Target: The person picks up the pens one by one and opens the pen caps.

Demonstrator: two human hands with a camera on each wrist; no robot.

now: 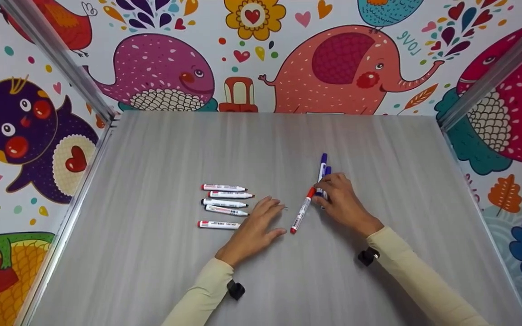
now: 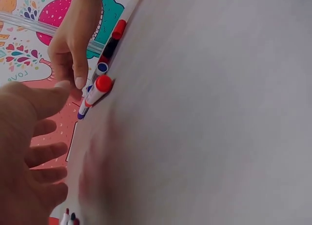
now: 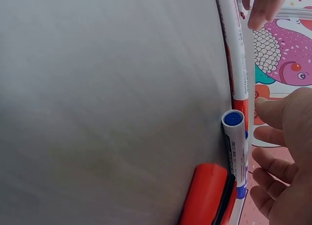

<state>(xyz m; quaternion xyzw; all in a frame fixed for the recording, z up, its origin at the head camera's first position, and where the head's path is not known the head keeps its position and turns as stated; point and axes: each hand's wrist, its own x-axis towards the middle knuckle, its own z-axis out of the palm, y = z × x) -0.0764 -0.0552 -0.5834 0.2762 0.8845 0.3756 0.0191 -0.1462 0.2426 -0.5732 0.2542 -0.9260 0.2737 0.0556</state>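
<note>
My left hand [image 1: 253,230] hovers palm down at the right ends of a row of white markers, fingers spread, holding nothing. It covers the tip of the nearest red-ended marker [image 1: 218,224]. To its right, a white marker with a red cap [image 1: 302,215] lies slanted on the table. My right hand [image 1: 345,199] is over two blue-capped markers, the farther one [image 1: 322,166] sticking out beyond the fingers. In the right wrist view its fingers are loosely bent beside a blue-ended marker [image 3: 235,147], with a gap between. Red and black marker ends [image 3: 204,193] show there too, hidden in the head view.
The row at left also has red-ended markers [image 1: 224,187] and black-ended markers [image 1: 224,203], lying roughly parallel. A grey table [image 1: 152,271] bears everything. Printed cartoon panels [image 1: 252,54] stand along its back and sides, with metal posts [image 1: 61,59] at the corners.
</note>
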